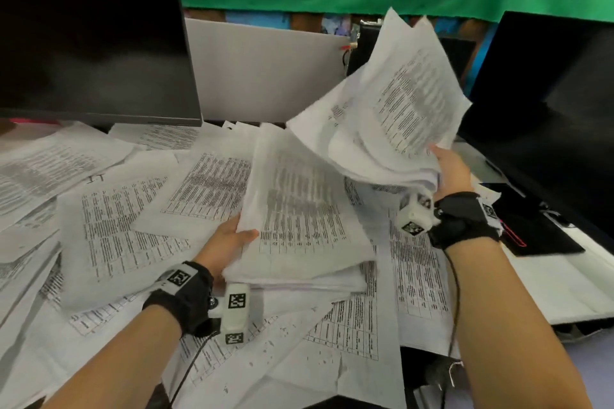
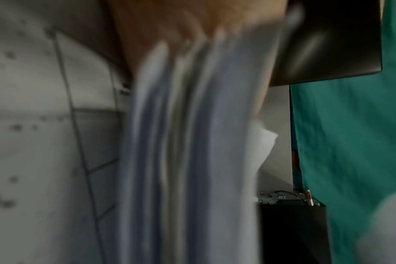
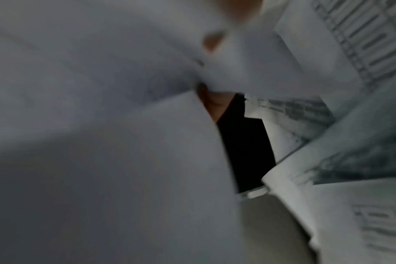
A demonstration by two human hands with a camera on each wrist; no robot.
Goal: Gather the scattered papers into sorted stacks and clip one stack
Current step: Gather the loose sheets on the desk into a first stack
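The left hand point(image 1: 229, 242) pinches a floppy white printed paper stack point(image 1: 299, 209) at its near-left edge over the paper-covered counter point(image 1: 581, 295), the right hand point(image 1: 450, 169) pinches a fanning, slippery bunch point(image 1: 392, 116) far right, better held by the middle.

The white printed sheets scattered on the desk point(image 1: 133, 225) carry tables of small type, too blurred to read. One loose white sheet at the left point(image 1: 109, 176) bears a handwritten mark, possibly "II".
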